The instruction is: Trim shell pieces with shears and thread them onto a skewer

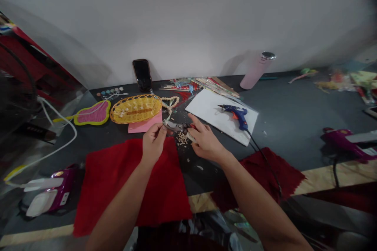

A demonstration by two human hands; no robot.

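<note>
My right hand (206,138) is wrapped round the handles of pruning shears (176,126), with the index finger stretched along them. The curved metal blades point left to my left hand (154,141). Its thumb and fingers pinch together right at the blade tips; what they hold is too small to make out. Just beyond the blades lies a loop of pale beads (170,102). Small cut beige bits (182,140) are scattered on the dark table beneath the shears. A red cloth (129,180) lies under my left forearm.
A yellow woven basket (137,110) with a few pale pieces stands behind my left hand on pink paper (144,126). Right of it, a blue glue gun (235,114) rests on a white board (203,104). A phone (142,74) and pink bottle (257,71) stand near the wall.
</note>
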